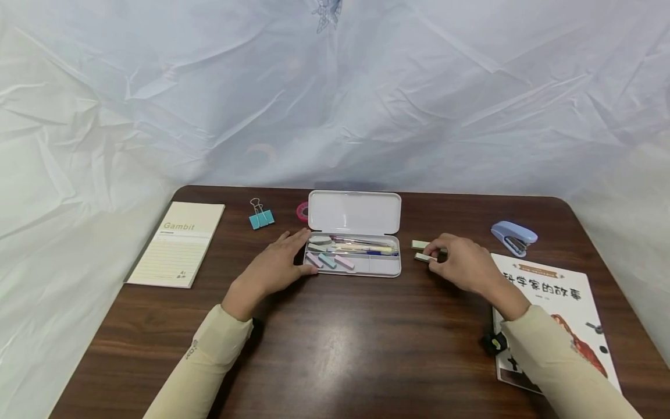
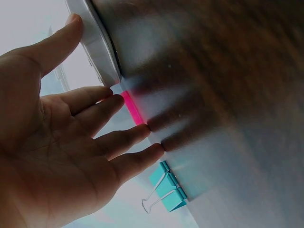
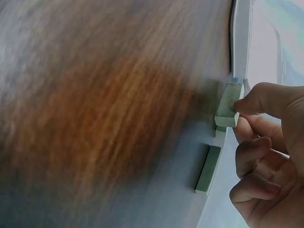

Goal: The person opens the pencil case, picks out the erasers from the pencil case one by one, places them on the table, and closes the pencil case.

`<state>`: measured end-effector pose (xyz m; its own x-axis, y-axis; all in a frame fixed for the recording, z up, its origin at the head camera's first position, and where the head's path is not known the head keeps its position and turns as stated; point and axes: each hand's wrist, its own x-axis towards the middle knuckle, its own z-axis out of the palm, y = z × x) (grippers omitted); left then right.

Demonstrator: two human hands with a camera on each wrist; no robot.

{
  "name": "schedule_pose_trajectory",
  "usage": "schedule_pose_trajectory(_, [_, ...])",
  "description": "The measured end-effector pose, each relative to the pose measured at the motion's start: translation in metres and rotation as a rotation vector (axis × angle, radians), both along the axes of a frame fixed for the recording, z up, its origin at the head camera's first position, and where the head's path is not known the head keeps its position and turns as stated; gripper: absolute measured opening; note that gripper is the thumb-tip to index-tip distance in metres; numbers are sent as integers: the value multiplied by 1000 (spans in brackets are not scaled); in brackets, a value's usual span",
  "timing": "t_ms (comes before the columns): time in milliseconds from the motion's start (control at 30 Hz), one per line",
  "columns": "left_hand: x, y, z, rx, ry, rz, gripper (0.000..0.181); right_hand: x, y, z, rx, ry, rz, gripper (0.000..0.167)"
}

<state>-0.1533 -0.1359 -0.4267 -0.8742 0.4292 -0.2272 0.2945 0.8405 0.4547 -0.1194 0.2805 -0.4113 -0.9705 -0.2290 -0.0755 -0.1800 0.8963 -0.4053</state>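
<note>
Pale green block, 1: was pinched between the right hand's thumb and finger, just right of the open pencil case. To my eye it looked light, fairly firm, hardly slippery or fragile; its long sides, near the middle, seemed the best hold. Similar blocks, 2: lay nearby. Left hand, 1: was spread, gripping nothing, beside the case's left end.
</note>
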Motion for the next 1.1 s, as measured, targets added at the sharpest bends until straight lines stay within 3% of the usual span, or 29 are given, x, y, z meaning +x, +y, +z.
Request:
schedule_pose_trajectory(100, [-8, -7, -23, 14, 31, -6, 97, 0, 0, -1, 6, 14, 9, 17])
schedule_pose_trajectory(133, [-8, -6, -23, 14, 33, -5, 97, 0, 0, -1, 9, 20, 13, 17])
schedule_pose_trajectory(333, [6, 5, 14, -9, -11, 2, 90, -1, 0, 0, 37, 55, 32, 19])
schedule_pose_trajectory(367, [5, 5, 13, -7, -10, 0, 91, -1, 0, 1, 42, 60, 35, 19])
schedule_pose_trajectory(600, [-11, -9, -30, 18, 41, -2, 99, 2, 0, 2, 49, 62, 56, 19])
schedule_pose_trajectory(733, [-11, -8, -27, 15, 37, -8, 98, 2, 0, 2, 51, 56, 62, 18])
schedule_pose_trajectory(900, [-7, -5, -17, 9, 20, -8, 97, 1, 1, 1, 53, 54, 70, 17])
schedule_pose_trajectory(967, [-7, -4, -17, 3, 18, -9, 98, 1, 1, 1, 51, 54, 72, 16])
schedule_pose_trajectory(1033, [-9, -6, -25, 2, 35, -9, 98, 1, 1, 1, 49, 53, 74, 16])
schedule_pose_trajectory(1100, [-8, -6, -24, 9, 36, -11, 98, 1, 0, 1, 46, 49, 74, 15])
